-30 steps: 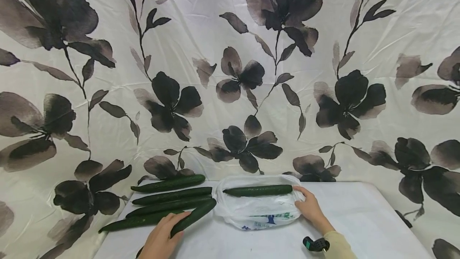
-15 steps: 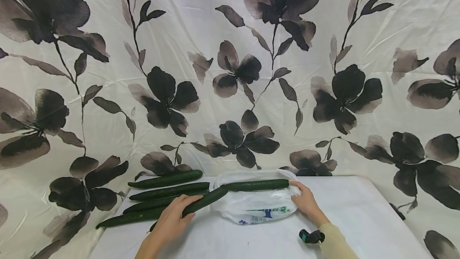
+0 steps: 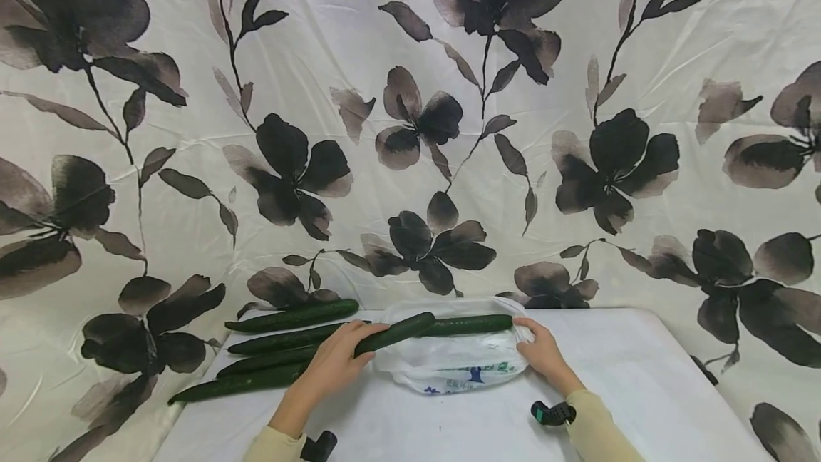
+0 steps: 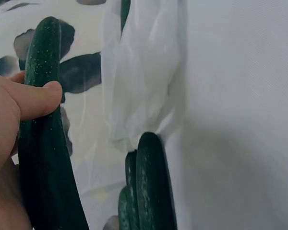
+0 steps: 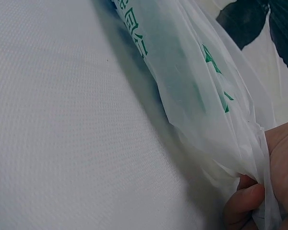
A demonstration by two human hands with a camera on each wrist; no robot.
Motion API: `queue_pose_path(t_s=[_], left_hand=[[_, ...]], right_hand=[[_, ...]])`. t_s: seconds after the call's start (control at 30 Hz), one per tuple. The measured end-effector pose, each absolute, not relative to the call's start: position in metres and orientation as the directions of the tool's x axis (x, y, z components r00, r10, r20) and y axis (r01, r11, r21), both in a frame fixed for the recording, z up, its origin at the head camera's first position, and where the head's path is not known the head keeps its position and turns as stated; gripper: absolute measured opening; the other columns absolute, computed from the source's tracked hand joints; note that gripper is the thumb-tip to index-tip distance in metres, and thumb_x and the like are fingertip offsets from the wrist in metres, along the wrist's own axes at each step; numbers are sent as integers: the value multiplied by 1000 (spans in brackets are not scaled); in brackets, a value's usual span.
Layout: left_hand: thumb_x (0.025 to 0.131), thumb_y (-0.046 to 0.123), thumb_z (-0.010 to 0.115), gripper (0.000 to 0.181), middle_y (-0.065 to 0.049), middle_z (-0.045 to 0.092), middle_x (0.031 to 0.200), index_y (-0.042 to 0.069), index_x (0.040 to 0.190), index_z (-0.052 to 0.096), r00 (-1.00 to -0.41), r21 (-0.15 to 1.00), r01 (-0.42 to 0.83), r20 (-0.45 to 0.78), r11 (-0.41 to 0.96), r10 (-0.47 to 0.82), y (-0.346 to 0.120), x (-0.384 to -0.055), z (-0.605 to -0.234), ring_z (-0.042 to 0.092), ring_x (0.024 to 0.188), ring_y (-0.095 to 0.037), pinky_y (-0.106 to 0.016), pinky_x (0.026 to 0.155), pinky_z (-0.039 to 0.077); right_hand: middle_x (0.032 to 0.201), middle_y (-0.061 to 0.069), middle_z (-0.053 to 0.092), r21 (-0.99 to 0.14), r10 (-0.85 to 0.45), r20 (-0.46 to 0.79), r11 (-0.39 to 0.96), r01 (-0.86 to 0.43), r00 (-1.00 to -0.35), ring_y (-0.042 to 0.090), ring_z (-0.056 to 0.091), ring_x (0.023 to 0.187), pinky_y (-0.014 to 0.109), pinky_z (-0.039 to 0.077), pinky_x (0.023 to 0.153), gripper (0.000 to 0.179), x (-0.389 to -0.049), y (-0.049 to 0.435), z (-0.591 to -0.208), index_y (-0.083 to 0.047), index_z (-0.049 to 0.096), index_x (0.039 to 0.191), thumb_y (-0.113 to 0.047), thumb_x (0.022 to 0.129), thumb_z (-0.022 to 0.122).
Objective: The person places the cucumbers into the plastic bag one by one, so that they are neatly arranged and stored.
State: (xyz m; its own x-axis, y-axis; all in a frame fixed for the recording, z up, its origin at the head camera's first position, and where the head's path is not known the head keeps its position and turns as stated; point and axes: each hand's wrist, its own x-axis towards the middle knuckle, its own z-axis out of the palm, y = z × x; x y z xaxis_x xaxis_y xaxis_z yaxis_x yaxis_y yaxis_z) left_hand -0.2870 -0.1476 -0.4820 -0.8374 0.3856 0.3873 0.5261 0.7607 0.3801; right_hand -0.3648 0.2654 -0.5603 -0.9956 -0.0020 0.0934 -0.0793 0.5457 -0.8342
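My left hand grips a dark green cucumber with thumb and fingers. That cucumber is raised, its far end over the left part of a white plastic bag. In the left wrist view the thumb lies across the held cucumber. Another cucumber lies lengthwise at the bag's mouth, its left end hidden behind the held one. At the bag's right end my right hand pinches the plastic. The right wrist view has the bag's film bunched between thumb and fingers.
Several cucumbers lie side by side on the left of the white table, partly behind my left hand. A floral cloth hangs behind the table. Each wrist wears a small black device.
My left hand has carried its cucumber rightward and away from me, from beside the row to over the bag. The right hand keeps its hold on the bag. The head view has shifted slightly.
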Motion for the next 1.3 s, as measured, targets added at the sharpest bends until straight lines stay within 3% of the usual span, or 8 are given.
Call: queue_pose_path(t_s=[0.1, 0.33, 0.53, 0.73, 0.93, 1.3], left_hand=[[87, 15, 75, 58, 13, 57, 114, 39, 135, 55, -837, 384, 533, 369, 754, 404, -141, -294, -479, 56, 101, -12, -38, 77, 50], [88, 16, 73, 55, -1, 58, 124, 32, 138, 55, -811, 375, 579, 359, 724, 463, -127, -306, -474, 55, 114, -25, -48, 88, 48], [89, 20, 74, 54, 4, 59, 113, 32, 138, 55, -790, 341, 607, 359, 718, 497, -112, -314, -475, 57, 103, -18, -42, 83, 50], [90, 21, 72, 54, 2, 57, 123, 34, 139, 53, -809, 367, 586, 315, 723, 496, -98, -319, -475, 55, 114, -21, -45, 87, 49], [89, 20, 73, 54, 5, 58, 120, 32, 138, 54, -778, 341, 625, 342, 702, 527, -86, -327, -473, 56, 108, -18, -42, 86, 49], [89, 13, 72, 56, 2, 56, 130, 29, 140, 54, -756, 363, 655, 300, 663, 582, -58, -342, -476, 53, 118, -20, -41, 95, 46]], right_hand=[[144, 28, 41, -835, 1, 98, 545, -81, -995, 48, 30, 135, 60, 22, 108, 55, -367, 264, -559, -1, 55, 134, 8, 79, 57], [143, 28, 42, -828, -3, 93, 555, -79, -996, 47, 31, 135, 60, 23, 108, 55, -371, 266, -561, -1, 55, 134, 9, 80, 56], [143, 29, 41, -826, -5, 82, 559, -71, -997, 48, 31, 135, 60, 23, 107, 54, -367, 266, -561, -1, 56, 133, 8, 80, 57], [143, 28, 41, -829, 2, 72, 557, -59, -997, 47, 31, 135, 61, 23, 107, 55, -363, 268, -559, -1, 56, 133, 8, 79, 57], [143, 29, 42, -825, -7, 87, 560, -76, -996, 48, 31, 134, 60, 24, 107, 54, -366, 268, -557, -1, 56, 133, 8, 79, 57], [142, 28, 42, -827, -5, 96, 557, -83, -995, 47, 32, 134, 60, 25, 107, 54, -368, 266, -562, 0, 56, 132, 9, 78, 57]])
